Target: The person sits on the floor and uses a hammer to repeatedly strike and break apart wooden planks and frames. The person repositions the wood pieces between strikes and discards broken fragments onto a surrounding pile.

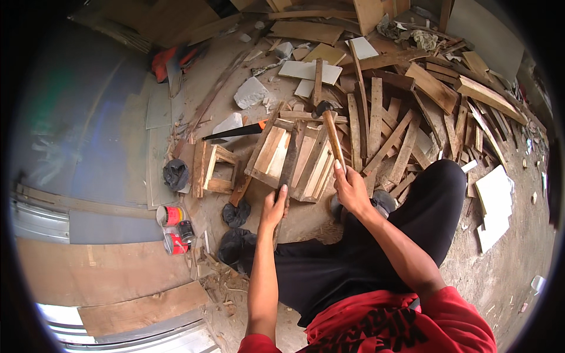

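Note:
My right hand is closed round the wooden handle of a hammer, whose dark head is raised beside a slatted wooden frame. A long, dark wooden strip stands in the grip of my left hand, thumb along its face. The strip lies across the view of the frame; whether the two touch, I cannot tell. Left of this frame is a smaller wooden frame. A handsaw with an orange handle rests just behind it.
Loose boards and battens are heaped at the far right. Broken white sheets lie on the right. Several cans stand at the left near black plastic bags. A white chunk sits farther back. My bent legs flank the work.

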Available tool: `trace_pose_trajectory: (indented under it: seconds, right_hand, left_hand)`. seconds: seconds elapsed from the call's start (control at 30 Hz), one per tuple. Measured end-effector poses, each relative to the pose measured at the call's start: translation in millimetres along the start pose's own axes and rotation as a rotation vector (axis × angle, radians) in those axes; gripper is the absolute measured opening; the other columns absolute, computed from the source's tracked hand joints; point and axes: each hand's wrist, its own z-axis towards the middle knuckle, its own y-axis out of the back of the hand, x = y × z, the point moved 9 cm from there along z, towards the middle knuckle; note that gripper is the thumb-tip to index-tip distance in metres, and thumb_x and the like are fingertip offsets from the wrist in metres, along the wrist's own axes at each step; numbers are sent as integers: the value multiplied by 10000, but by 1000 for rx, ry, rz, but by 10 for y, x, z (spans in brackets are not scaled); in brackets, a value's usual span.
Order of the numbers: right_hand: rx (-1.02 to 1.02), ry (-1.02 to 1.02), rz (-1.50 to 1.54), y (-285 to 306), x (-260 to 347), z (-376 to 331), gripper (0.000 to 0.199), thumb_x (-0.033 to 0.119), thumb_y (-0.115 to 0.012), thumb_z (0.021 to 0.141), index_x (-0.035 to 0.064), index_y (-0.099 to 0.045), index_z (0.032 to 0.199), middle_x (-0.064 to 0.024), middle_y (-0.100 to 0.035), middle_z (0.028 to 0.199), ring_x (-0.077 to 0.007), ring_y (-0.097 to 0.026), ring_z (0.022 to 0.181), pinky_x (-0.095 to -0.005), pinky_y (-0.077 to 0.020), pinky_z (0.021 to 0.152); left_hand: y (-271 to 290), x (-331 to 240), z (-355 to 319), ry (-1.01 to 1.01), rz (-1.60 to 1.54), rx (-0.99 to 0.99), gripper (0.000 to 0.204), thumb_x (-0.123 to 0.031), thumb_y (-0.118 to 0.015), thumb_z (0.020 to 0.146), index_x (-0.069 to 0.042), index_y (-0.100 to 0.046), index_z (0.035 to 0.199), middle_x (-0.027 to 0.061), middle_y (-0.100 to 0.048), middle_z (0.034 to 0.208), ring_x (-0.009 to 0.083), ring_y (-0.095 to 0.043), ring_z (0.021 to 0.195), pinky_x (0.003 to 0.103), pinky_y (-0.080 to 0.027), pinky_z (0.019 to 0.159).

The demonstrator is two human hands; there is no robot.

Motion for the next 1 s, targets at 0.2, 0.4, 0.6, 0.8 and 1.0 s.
trace_pose_trajectory:
  seconds: [0.2,0.4,0.6,0.8,1.0]
  right_hand:
    - [-44,117,-158,79,149,-104,467,392,-424,1065,-52,-560,1012,-258,-603,749,-408,-637,764,-482,-467,699]
    - [122,188,41,-110,323,-226,306,232,-554,1035,-1,-387,1142,-190,-601,826,-282,-662,675,-420,-503,589]
    - [257,51,233,-208,507,-437,354,173,-583,1020,4,-303,1156,-64,-536,678,-148,-540,426,-309,-453,389]
    - [240,88,169,-131,539,-444,381,173,-571,1021,-14,-299,1212,-82,-528,657,-170,-549,425,-327,-444,368]
    - [227,95,114,-124,456,-434,376,178,-554,1024,11,-264,1195,-118,-555,656,-210,-586,429,-352,-473,372]
  left_hand:
    - [313,-187,36,-136,53,-127,433,-457,-615,988,-38,-584,886,9,-563,665,79,-527,508,252,-435,456]
    - [590,-360,-129,-284,86,-206,390,-417,-639,983,-41,-588,892,-2,-573,692,62,-521,527,240,-441,470]
    - [579,-337,-247,-449,278,-309,369,-393,-654,977,-44,-595,872,-5,-568,680,50,-507,519,235,-414,462]
    - [212,-595,-470,-448,396,-360,379,-341,-706,942,33,-647,933,91,-673,776,196,-629,722,338,-498,705]
    - [-9,-764,-563,-530,477,-431,386,-340,-732,915,37,-653,948,178,-705,821,329,-684,769,394,-520,723]
